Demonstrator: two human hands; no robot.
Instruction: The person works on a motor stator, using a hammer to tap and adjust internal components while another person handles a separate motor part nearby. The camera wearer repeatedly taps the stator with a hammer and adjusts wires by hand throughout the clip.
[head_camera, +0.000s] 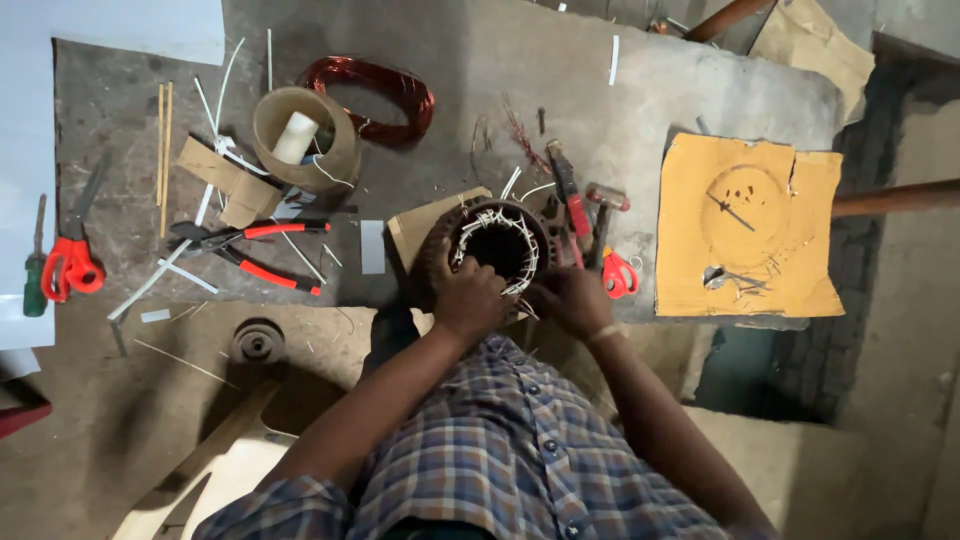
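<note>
On a grey concrete workbench (640, 90), both hands grip the near rim of a round dark motor stator with white slot liners (497, 245): left hand (468, 297) clenched, right hand (572, 300) pinching; red-handled pliers (250, 250) farther left

A round dark motor stator (497, 245) lies open-end up on the bench edge; white insulation strips line its bore.

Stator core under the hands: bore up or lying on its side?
Bore up. The stator core shows its round dark opening to the head camera, ringed with white slot strips; left hand and right hand grip its near rim.
</note>
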